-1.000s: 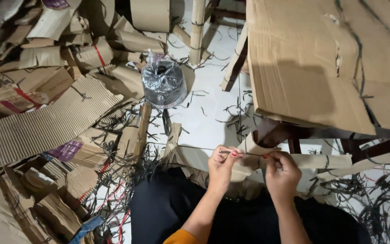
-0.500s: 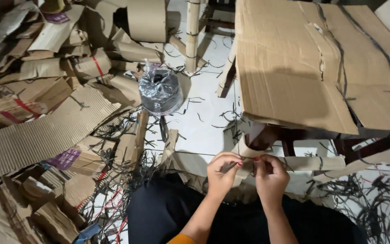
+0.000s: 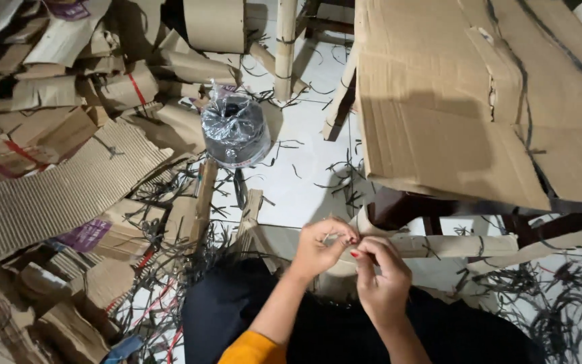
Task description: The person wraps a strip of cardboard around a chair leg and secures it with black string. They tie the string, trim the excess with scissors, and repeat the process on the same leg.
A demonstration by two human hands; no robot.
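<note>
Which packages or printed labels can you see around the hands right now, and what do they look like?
Plastic-wrapped spool: on the white floor ahead of the hands, round, black under clear wrap.
Purple printed patch: on a cardboard scrap at left, slanted.
Flattened cartons: piled far left, brown with red tape stripes.
Cardboard sheet: upper right, brown, plain, lying over a dark frame.

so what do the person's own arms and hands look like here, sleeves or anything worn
Both forearms are bare, with no gloves, watch or bracelet to be seen. The left hand comes from an arm with an orange sleeve that ends near the elbow. The right hand shows red polish on one fingernail. The right arm's sleeve is out of frame. Dark trousers cover the lap below.
</note>
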